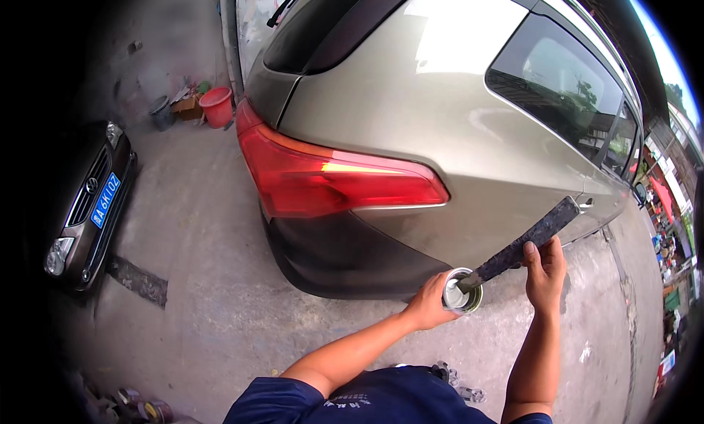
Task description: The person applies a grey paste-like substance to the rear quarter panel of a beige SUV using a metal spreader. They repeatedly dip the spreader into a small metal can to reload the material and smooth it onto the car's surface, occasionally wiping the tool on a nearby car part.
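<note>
My left hand (427, 306) is closed around the side of a small open tin (478, 299), low in front of the car's rear corner. Pale grey-white material shows inside the tin; whether it is paint or paste I cannot tell. My right hand (545, 277) grips a long, flat, dark stick (513, 251) with a crusted surface, thumb on its near face. It slants down to the left, its lower tip inside the tin's mouth. Just beyond both hands stands a beige car (411, 116) with a red tail light (337, 178) and a dark lower bumper (345, 255).
A second, dark car (92, 204) faces in at the left. By the back wall are a red bucket (216, 107), a grey bucket (161, 114) and a cardboard box (188, 107). Several tins (154, 409) sit at the lower left. Assorted clutter lines the right edge.
</note>
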A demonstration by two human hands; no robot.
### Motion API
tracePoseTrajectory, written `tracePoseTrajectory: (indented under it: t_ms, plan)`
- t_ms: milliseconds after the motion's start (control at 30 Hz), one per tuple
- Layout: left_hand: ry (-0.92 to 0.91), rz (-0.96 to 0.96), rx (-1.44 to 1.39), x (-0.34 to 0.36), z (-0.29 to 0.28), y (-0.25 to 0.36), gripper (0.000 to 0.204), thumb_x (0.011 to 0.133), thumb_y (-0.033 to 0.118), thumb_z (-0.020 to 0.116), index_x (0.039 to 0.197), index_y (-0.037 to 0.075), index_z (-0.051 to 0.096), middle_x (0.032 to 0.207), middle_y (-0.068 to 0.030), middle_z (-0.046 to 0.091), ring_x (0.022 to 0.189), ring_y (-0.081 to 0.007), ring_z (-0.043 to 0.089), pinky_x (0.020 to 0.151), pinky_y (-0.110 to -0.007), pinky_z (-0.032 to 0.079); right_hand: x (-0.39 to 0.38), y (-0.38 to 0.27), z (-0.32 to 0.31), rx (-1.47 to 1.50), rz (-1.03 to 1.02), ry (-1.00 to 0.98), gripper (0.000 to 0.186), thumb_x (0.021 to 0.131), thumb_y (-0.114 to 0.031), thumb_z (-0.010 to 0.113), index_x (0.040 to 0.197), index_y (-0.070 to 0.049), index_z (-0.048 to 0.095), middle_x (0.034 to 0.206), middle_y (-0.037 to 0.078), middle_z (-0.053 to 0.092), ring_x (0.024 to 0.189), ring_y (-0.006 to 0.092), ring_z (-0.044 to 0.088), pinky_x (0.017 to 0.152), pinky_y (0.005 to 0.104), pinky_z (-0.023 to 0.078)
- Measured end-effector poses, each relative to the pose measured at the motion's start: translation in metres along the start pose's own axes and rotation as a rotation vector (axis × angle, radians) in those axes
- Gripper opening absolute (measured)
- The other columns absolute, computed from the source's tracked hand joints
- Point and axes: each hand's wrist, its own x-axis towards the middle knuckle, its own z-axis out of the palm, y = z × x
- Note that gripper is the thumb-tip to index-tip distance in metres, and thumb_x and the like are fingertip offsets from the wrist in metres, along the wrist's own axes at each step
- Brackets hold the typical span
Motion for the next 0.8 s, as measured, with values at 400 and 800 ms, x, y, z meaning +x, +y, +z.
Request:
tracePoseTrajectory:
  t_ms: [400,800]
  plan:
    - [-0.098,-0.094,-0.062,-0.082,0.062,0.034,0.082,0.066,0.02,0.086,0.136,0.005,0.044,0.132,-0.016,0.055,0.124,-0.0306,0.053,0.105,-0.04,0.042,-0.098,-0.012,-0.061,-0.035,0.087,0.034,0.013,0.093,-0.007,0.061,0.101,0.002,0.057,0.08,0.002,0.061,0.071,0.0077,0.053,0.065,0.0245,0.045]
    - [0.188,-0.001,0.147,-0.094,-0.03,0.066,0.077,0.064,0.011,0.086,0.132,0.003,0.05,0.124,-0.0162,0.056,0.117,-0.0322,0.055,0.101,-0.04,0.044,-0.094,-0.066,-0.001,0.135,-0.029,0.166,0.013,0.097,-0.011,0.061,0.097,-0.001,0.052,0.079,0.0,0.056,0.07,0.0069,0.051,0.064,0.022,0.043]
